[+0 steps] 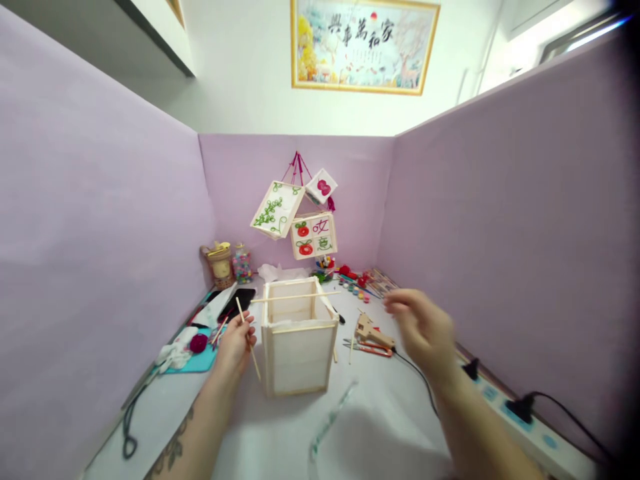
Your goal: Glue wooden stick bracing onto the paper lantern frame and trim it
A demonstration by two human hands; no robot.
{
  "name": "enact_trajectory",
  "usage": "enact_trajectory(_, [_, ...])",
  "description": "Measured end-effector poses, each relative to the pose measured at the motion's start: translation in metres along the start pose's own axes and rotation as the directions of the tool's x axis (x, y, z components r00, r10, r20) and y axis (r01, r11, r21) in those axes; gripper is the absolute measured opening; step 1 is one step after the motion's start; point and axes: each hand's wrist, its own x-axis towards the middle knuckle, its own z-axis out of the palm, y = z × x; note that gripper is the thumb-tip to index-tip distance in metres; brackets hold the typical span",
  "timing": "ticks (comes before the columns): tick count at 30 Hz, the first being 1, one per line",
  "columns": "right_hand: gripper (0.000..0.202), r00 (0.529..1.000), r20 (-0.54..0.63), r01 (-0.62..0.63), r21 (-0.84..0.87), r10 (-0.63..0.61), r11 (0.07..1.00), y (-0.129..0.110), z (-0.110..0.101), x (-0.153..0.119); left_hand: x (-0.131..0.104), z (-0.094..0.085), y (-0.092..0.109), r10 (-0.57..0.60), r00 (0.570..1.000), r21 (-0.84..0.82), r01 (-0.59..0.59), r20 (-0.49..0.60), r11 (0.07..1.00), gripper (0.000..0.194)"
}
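My left hand is closed on a thin wooden stick, to the left of a box-shaped frame with pale wooden edges and white translucent sides. The frame stands upright with its top open, and another thin stick lies across its top edges. My right hand is raised to the right of the frame, above and beside a tan glue gun. Its fingers are curled and blurred, and whether they hold anything is not visible. Orange-handled scissors lie beside the glue gun.
A power strip runs along the right edge. Paints and a jar of beads stand at the back. Decorated lanterns hang against the back panel. On the left are a dark phone and a blue mat.
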Motion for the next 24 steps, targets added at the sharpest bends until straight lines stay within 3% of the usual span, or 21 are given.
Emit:
enact_trajectory(2, [0.023,0.989,0.085,-0.11,-0.111,0.12,0.988,0.009,0.017,0.014,-0.001,0.002,0.004,-0.003,1.0,-0.012,0.003,-0.026,1.0,0.027])
enact_trajectory(4, [0.029,0.938,0.203,-0.227,-0.251,0.28,0.941,0.023,0.034,0.025,-0.003,0.003,0.008,-0.008,0.998,-0.018,0.007,-0.055,1.0,0.025])
enact_trajectory(6, [0.03,0.895,0.276,-0.264,-0.306,0.351,0.915,0.04,0.047,0.028,-0.005,0.005,0.013,-0.013,0.997,-0.022,0.011,-0.081,1.0,0.02])
enact_trajectory(11, [0.032,0.828,0.407,-0.263,-0.324,0.385,0.909,0.067,0.062,0.018,-0.011,0.009,0.027,0.029,0.998,-0.054,-0.032,-0.054,0.998,0.01])
enact_trajectory(16, [0.038,0.774,0.506,-0.208,-0.364,0.38,0.908,0.069,0.074,0.012,-0.014,0.008,0.035,0.116,0.993,-0.061,-0.117,-0.029,0.991,0.016])
enact_trajectory(18, [0.042,0.773,0.505,-0.197,-0.386,0.385,0.901,0.068,0.078,0.011,-0.015,0.005,0.036,0.228,0.972,-0.024,-0.229,-0.063,0.973,0.018])
enact_trajectory(19, [0.042,0.772,0.503,-0.195,-0.396,0.389,0.898,0.067,0.079,0.011,-0.016,0.003,0.037,0.335,0.938,0.055,-0.332,-0.083,0.942,0.02])
enact_trajectory(20, [0.041,0.771,0.501,-0.193,-0.404,0.393,0.894,0.066,0.08,0.01,-0.018,0.001,0.037,0.472,0.877,0.173,-0.453,-0.09,0.874,0.022])
enact_trajectory(22, [0.038,0.767,0.501,-0.193,-0.417,0.402,0.888,0.065,0.081,0.009,-0.025,-0.002,0.038,0.741,0.672,0.433,-0.665,-0.008,0.608,0.024])
enact_trajectory(23, [0.036,0.764,0.502,-0.194,-0.422,0.406,0.886,0.064,0.081,0.009,-0.029,-0.003,0.038,0.82,0.568,0.516,-0.724,0.069,0.458,0.024])
enact_trajectory(24, [0.032,0.761,0.502,-0.196,-0.426,0.411,0.883,0.064,0.082,0.008,-0.033,-0.003,0.038,0.859,0.493,0.551,-0.759,0.14,0.346,0.023])
